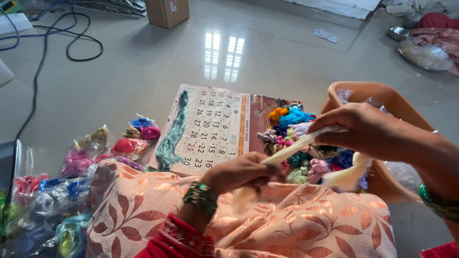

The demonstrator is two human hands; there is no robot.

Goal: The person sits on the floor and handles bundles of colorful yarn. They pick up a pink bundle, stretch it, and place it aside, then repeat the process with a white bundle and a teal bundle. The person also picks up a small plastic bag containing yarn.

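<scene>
My left hand (241,173) and my right hand (366,129) both grip a hank of cream thread (291,149), stretched taut between them above my lap. The hank's loose end hangs below my right hand and another end drops under my left hand. Beneath the thread lies a pile of small coloured thread bundles (292,138) on a paper calendar page (215,129). A teal-grey hank (173,136) lies along the page's left edge. My knee, covered in peach leaf-print cloth (267,220), fills the foreground.
An orange plastic tub (382,95) stands behind my right hand. Clear bags of coloured thread (76,181) crowd the floor at left. Cables (71,43) and a cardboard box (165,12) lie farther back; steel dishes (420,52) sit at the far right.
</scene>
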